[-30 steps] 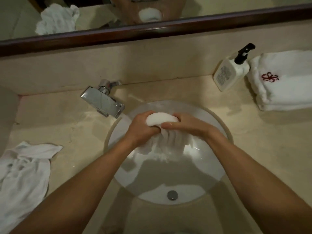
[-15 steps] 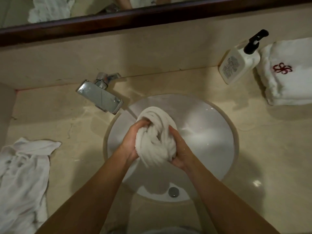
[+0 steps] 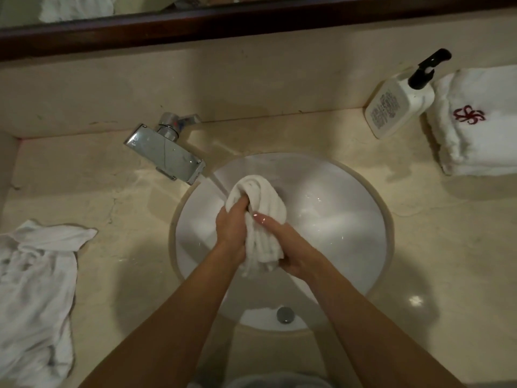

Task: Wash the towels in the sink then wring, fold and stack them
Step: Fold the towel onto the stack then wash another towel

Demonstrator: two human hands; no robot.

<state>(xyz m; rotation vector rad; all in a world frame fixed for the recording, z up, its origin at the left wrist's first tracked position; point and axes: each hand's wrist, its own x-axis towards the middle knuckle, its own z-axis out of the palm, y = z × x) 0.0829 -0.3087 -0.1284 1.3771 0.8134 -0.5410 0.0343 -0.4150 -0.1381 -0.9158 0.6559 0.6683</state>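
Note:
A wet white towel point(image 3: 264, 208), bunched into a thick roll, is held over the round white sink point(image 3: 349, 219). My left hand point(image 3: 232, 228) grips the roll from its left side, fingers curled into the cloth. My right hand point(image 3: 285, 247) clasps the lower part from the right, thumb laid across the front. Water runs from the chrome tap point(image 3: 167, 152) onto the towel's top. A crumpled white towel point(image 3: 36, 289) lies on the counter at the left. Folded white towels with a red emblem point(image 3: 481, 121) are stacked at the right.
A white pump bottle with a black nozzle point(image 3: 397, 105) leans against the back wall beside the folded stack. The drain point(image 3: 285, 315) sits at the sink's near side. A dark-framed mirror point(image 3: 223, 21) runs along the top. The beige counter point(image 3: 419, 275) surrounds the basin.
The towel went from a wad pressed between both hands to a twisted upright roll. Both hands shifted their grip along it, and it now sits under the tap's stream.

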